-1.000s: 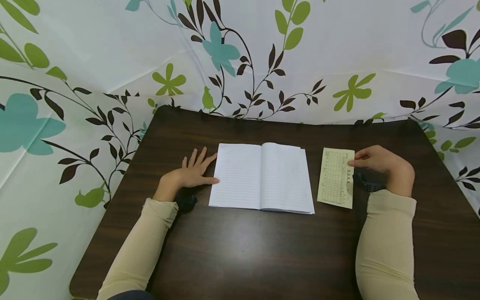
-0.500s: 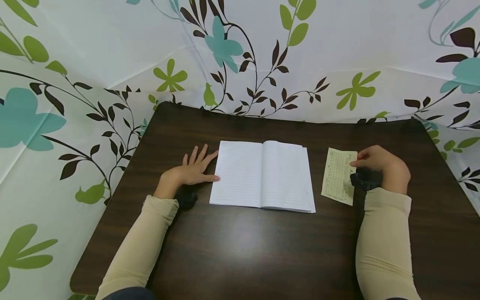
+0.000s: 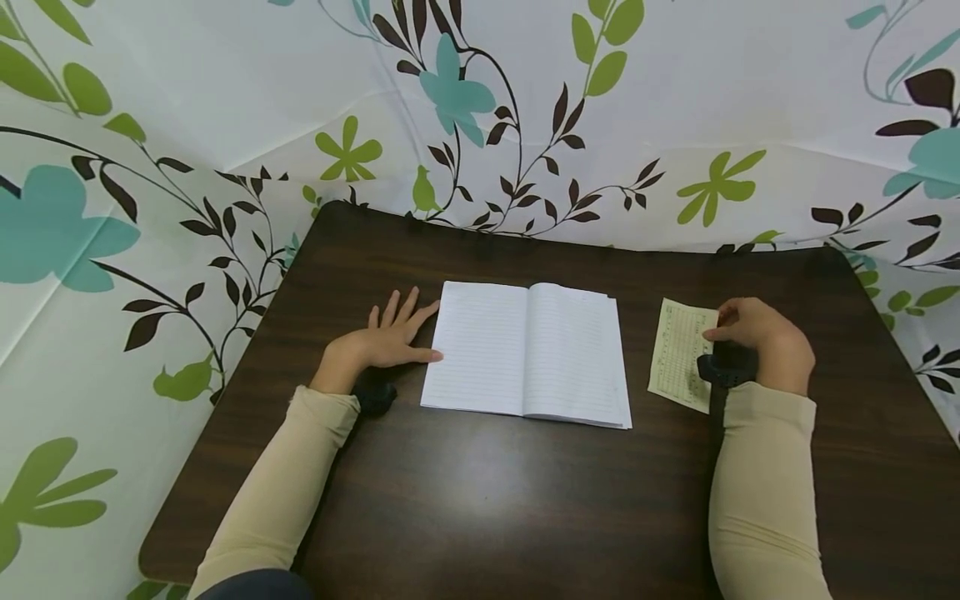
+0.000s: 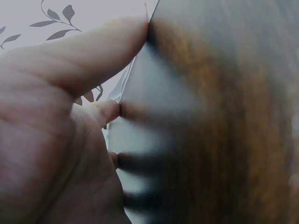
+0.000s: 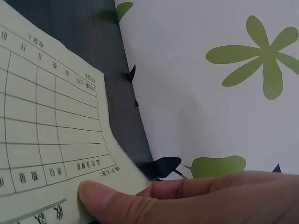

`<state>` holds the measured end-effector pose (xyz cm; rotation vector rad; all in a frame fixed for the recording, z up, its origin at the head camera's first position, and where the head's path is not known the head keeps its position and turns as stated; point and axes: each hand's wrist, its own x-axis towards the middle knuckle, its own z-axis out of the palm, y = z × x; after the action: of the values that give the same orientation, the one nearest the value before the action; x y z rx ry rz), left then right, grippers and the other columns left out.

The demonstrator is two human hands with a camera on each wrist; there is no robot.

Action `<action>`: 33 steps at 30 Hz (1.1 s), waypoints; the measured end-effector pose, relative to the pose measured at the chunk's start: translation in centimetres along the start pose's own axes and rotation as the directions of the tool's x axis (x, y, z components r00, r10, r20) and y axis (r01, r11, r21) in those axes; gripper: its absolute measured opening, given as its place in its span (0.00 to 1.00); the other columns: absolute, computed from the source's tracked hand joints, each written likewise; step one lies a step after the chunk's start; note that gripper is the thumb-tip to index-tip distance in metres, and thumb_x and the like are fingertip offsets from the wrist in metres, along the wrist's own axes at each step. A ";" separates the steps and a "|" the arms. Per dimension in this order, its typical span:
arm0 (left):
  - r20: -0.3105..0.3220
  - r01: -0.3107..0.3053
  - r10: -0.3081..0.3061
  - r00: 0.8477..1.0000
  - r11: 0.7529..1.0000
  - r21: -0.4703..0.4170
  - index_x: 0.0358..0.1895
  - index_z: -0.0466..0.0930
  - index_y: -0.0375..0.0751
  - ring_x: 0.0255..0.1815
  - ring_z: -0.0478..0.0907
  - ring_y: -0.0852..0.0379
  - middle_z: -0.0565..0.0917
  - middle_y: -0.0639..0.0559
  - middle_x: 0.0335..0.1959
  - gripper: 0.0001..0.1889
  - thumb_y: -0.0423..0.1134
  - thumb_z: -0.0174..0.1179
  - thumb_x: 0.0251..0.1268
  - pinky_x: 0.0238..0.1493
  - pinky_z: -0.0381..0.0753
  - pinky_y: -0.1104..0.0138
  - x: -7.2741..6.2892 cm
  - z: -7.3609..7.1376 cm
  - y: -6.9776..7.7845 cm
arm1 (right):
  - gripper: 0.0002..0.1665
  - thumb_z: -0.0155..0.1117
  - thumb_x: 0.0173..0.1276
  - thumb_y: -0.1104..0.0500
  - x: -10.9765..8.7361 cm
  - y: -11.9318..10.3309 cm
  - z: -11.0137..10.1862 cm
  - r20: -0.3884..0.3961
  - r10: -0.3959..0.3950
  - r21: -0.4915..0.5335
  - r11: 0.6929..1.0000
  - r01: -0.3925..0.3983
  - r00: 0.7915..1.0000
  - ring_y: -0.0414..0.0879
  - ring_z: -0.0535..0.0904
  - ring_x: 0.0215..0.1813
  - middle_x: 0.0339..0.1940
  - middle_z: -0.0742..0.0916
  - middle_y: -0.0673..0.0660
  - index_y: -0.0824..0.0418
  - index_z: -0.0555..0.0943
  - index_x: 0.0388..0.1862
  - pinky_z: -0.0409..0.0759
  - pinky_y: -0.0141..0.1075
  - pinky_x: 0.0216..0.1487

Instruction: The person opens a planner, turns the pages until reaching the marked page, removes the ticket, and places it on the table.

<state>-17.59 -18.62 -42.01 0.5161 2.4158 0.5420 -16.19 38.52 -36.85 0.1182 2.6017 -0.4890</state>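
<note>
An open lined notebook (image 3: 480, 350) lies on the dark wooden table (image 3: 480, 508). At its left edge rests my left hand (image 3: 386, 340), fingers spread, with thumb and forefinger touching the page's side. To the notebook's right, my right hand (image 3: 761, 337) pinches the right edge of a pale yellow receipt form (image 3: 681, 350). In the right wrist view the printed grid of the receipt form (image 5: 56, 116) shows, its sheet curving near the thumb. The left wrist view has the left hand (image 4: 60, 102) low over the table surface.
A white cloth (image 3: 600, 183) with green, teal and brown leaf prints hangs behind the table and along its left side. A dark band with a camera (image 3: 723, 371) sits on the right wrist; another camera (image 3: 375, 398) is on the left wrist.
The receipt form has tilted and bent, its near edge drawing up, as my right hand turned inward. My left hand stays by the notebook. The head view has shifted slightly.
</note>
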 end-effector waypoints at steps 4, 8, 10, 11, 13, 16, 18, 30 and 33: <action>0.001 -0.004 0.004 1.000 1.000 0.001 0.87 0.32 0.58 0.85 0.12 0.36 0.21 0.42 0.86 0.54 0.71 0.55 0.70 0.79 0.21 0.31 0.2 0.1 0.0 | 0.42 0.59 0.79 0.47 -0.8 -0.5 -0.2 -0.022 0.044 0.030 0.999 -0.043 0.999 0.77 0.73 0.62 0.66 0.71 0.83 0.80 0.61 0.72 0.72 0.72 0.61; 0.008 -0.005 0.005 1.000 1.000 0.004 0.87 0.32 0.57 0.85 0.13 0.36 0.21 0.42 0.86 0.53 0.68 0.56 0.72 0.79 0.21 0.32 0.3 0.2 -0.2 | 0.41 0.52 0.83 0.45 -1.9 -3.4 0.3 -0.144 -0.065 0.048 0.996 0.072 0.988 0.76 0.74 0.64 0.67 0.73 0.81 0.76 0.60 0.76 0.72 0.71 0.62; 0.014 0.000 0.000 1.000 1.000 0.014 0.87 0.32 0.57 0.85 0.13 0.36 0.21 0.42 0.86 0.53 0.69 0.55 0.72 0.79 0.21 0.31 0.3 0.2 -0.3 | 0.37 0.52 0.84 0.46 -2.3 -6.1 1.2 -0.198 -0.185 0.040 0.980 0.197 0.963 0.73 0.74 0.65 0.67 0.75 0.79 0.74 0.63 0.76 0.72 0.69 0.62; 0.017 0.002 -0.002 1.000 1.000 0.018 0.87 0.32 0.57 0.85 0.13 0.36 0.21 0.42 0.86 0.53 0.69 0.55 0.72 0.79 0.21 0.31 0.3 0.3 -0.4 | 0.36 0.54 0.84 0.48 -2.5 -7.6 1.9 -0.211 -0.254 0.027 0.964 0.265 0.944 0.72 0.74 0.66 0.67 0.76 0.77 0.74 0.65 0.75 0.73 0.68 0.63; 0.018 0.002 -0.003 1.000 1.000 0.023 0.87 0.32 0.57 0.85 0.13 0.36 0.21 0.42 0.86 0.54 0.70 0.55 0.71 0.78 0.21 0.31 0.3 0.3 -0.5 | 0.35 0.57 0.83 0.49 -2.9 -10.6 3.5 -0.199 -0.365 0.003 0.928 0.373 0.909 0.69 0.72 0.70 0.70 0.75 0.73 0.71 0.66 0.77 0.71 0.66 0.68; 0.014 -0.002 0.002 1.000 1.000 0.018 0.87 0.32 0.58 0.85 0.13 0.36 0.21 0.42 0.86 0.54 0.71 0.55 0.70 0.78 0.21 0.31 0.3 0.4 -0.6 | 0.42 0.62 0.80 0.46 -3.6 -14.6 6.1 -0.133 -0.477 -0.066 0.879 0.472 0.869 0.68 0.65 0.78 0.77 0.70 0.70 0.68 0.61 0.81 0.64 0.65 0.76; 0.012 -0.005 0.005 1.000 1.000 0.013 0.87 0.32 0.59 0.85 0.13 0.36 0.21 0.43 0.86 0.54 0.72 0.55 0.70 0.78 0.20 0.31 0.3 0.4 -0.6 | 0.47 0.64 0.77 0.44 -4.0 -16.5 7.5 -0.093 -0.513 -0.118 0.857 0.502 0.854 0.67 0.60 0.81 0.81 0.67 0.69 0.67 0.58 0.83 0.60 0.63 0.80; -0.004 -0.006 0.006 1.000 1.000 -0.004 0.87 0.32 0.58 0.85 0.12 0.37 0.20 0.43 0.86 0.53 0.69 0.55 0.72 0.79 0.20 0.32 0.0 -0.1 -0.1 | 0.52 0.60 0.78 0.40 -5.0 -17.6 9.9 -0.066 -0.414 -0.247 0.889 0.387 0.908 0.72 0.56 0.82 0.85 0.58 0.71 0.69 0.52 0.84 0.58 0.65 0.80; 0.001 -0.008 0.008 1.000 1.000 -0.004 0.87 0.32 0.57 0.84 0.12 0.37 0.20 0.43 0.86 0.53 0.69 0.55 0.72 0.79 0.20 0.32 -0.1 -0.2 -0.2 | 0.51 0.59 0.78 0.40 -5.2 -16.3 10.3 -0.075 -0.374 -0.242 0.906 0.347 0.924 0.73 0.53 0.83 0.85 0.55 0.71 0.68 0.52 0.85 0.54 0.68 0.81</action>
<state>-17.66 -18.86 -41.93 0.5250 2.4125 0.5494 -9.75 19.64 -37.59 -0.4328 2.7862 -0.3135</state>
